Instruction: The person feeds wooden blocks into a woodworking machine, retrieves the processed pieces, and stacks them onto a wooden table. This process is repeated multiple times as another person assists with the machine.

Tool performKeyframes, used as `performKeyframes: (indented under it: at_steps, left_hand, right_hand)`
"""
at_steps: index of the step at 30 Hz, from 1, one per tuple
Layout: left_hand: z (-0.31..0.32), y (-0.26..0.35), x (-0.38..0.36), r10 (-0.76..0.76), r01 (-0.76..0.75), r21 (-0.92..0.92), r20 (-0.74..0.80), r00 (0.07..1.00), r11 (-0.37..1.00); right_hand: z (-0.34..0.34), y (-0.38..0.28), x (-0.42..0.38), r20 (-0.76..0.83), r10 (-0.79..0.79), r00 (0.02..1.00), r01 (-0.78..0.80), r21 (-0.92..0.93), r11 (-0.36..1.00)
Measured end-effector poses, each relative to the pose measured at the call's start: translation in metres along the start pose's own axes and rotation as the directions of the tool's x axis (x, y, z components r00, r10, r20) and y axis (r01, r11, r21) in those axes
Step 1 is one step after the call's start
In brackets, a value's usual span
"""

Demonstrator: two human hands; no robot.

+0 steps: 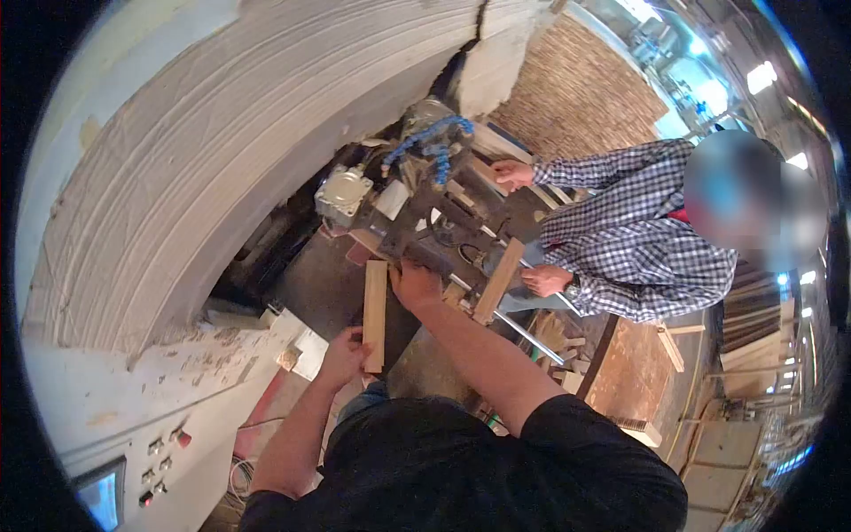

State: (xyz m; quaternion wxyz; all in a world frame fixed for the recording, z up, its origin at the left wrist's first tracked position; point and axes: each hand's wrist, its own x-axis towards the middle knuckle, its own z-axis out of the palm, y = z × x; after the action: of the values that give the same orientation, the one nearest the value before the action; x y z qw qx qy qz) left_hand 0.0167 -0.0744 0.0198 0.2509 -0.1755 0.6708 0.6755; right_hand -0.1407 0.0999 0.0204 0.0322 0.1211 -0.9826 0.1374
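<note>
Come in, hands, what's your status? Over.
Left hand holding wooden strip near one end. Right hand beside its far end. Co-worker close by, right side.

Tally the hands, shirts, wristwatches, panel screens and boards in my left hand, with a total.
Hands: 4 (your left hand, your right hand, co-worker's two hands)
Shirts: 2 (black shirt, checked shirt)
Wristwatch: 1
Panel screen: 1
Board: 1
Total: 9

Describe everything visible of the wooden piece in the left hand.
The wooden piece is a long, straight, pale tan bar, apparently bare wood, with flat faces. It points away from the wearer's body, its near end held by the left hand. The right hand is close beside its far end; contact there is unclear.
</note>
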Motion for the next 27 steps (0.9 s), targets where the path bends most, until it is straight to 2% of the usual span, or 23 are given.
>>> performKeyframes:
  at_steps: [1, 2, 3, 5, 8, 10, 13, 15, 17, 18, 20, 23, 25, 27]
  left_hand:
    - [0.001, 0.001, -0.001, -0.004, 0.004, -0.007, -0.013, 1.000, 1.000]
    - [0.001, 0.000, -0.002, -0.012, 0.012, -0.073, 0.004, 1.000, 0.997]
    - [0.001, 0.000, -0.002, -0.021, 0.024, -0.136, 0.021, 1.000, 0.990]
    - [0.001, 0.003, -0.004, -0.012, 0.014, -0.119, 0.014, 1.000, 0.993]
    - [0.000, 0.009, -0.008, -0.055, 0.060, -0.133, 0.042, 0.998, 0.989]
    - [-0.001, 0.004, -0.006, -0.035, 0.035, -0.005, -0.004, 0.999, 0.999]
    - [-0.003, -0.006, -0.001, -0.020, 0.024, -0.090, 0.045, 0.999, 0.996]
    - [-0.002, -0.003, -0.003, -0.006, 0.008, -0.069, 0.029, 1.000, 0.998]
    - [-0.004, -0.007, -0.005, 0.006, -0.006, -0.048, 0.012, 1.000, 0.999]
    - [-0.006, -0.015, -0.001, 0.025, -0.024, -0.062, 0.026, 0.999, 0.998]
    - [-0.011, -0.027, 0.005, 0.047, -0.044, -0.074, 0.036, 0.998, 0.996]
    - [-0.015, -0.032, 0.005, 0.100, -0.094, -0.073, 0.072, 0.992, 0.993]
    - [-0.014, -0.025, -0.001, 0.083, -0.057, -0.248, 0.095, 0.992, 0.967]
    - [-0.013, -0.019, -0.003, 0.041, -0.015, -0.255, 0.098, 0.994, 0.967]
  right_hand:
    - [-0.001, 0.000, 0.000, 0.036, 0.038, 0.999, -0.038, -0.014, 0.999]
    - [-0.012, -0.005, 0.004, 0.205, 0.131, 0.970, -0.134, 0.001, 0.991]
    - [-0.009, -0.002, 0.004, 0.214, 0.121, 0.969, -0.126, 0.007, 0.992]
    - [-0.003, 0.000, 0.003, -0.021, -0.015, 1.000, 0.015, -0.026, 1.000]
    - [0.002, 0.002, 0.002, -0.001, 0.003, 1.000, -0.003, 0.006, 1.000]
    - [0.002, 0.004, 0.001, 0.015, -0.009, 1.000, 0.010, -0.014, 1.000]
    - [0.001, 0.003, 0.002, -0.002, -0.029, 1.000, 0.028, -0.029, 0.999]
    - [-0.005, -0.001, 0.002, -0.024, -0.036, 0.999, 0.036, -0.023, 0.999]
    - [-0.011, -0.006, 0.002, 0.147, 0.087, 0.985, -0.083, -0.037, 0.996]
    - [-0.007, -0.004, 0.001, 0.147, 0.086, 0.985, -0.082, -0.034, 0.996]
    - [-0.002, 0.000, 0.001, 0.025, -0.007, 1.000, 0.009, -0.050, 0.999]
    - [0.000, 0.002, -0.002, -0.056, -0.051, 0.997, 0.047, -0.057, 0.997]
    - [-0.004, 0.000, -0.002, -0.005, -0.020, 1.000, 0.020, 0.003, 1.000]
    - [-0.006, 0.000, -0.002, 0.048, 0.011, 0.999, -0.013, 0.057, 0.998]
